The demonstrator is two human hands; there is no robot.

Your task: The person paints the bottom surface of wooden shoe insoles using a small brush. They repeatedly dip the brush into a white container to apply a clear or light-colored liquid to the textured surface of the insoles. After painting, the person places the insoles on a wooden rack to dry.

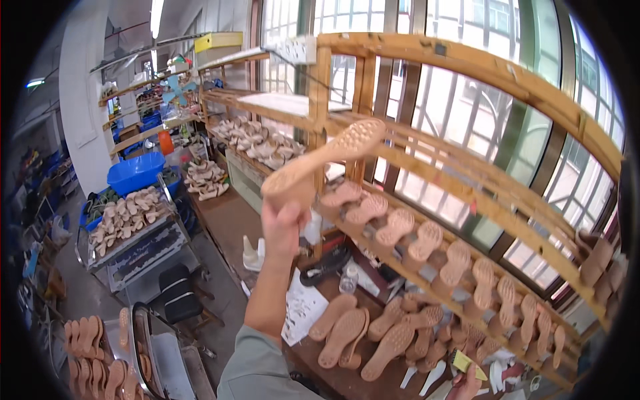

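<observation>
My left hand is raised with its fingers wrapped round the heel end of a tan heeled shoe sole. The sole's patterned underside faces up, and it is held in front of the wooden rack. Low at the right, my right hand grips a small yellow-green object, perhaps a brush; its kind is not clear. Near that hand, on the brown bench, lie white strips and a pile of tan soles.
A wooden rack by the window carries a row of soles. White bottles, a clear jar and a marked paper sheet sit on the bench. To the left stand sole-laden carts, a blue tub and a black chair.
</observation>
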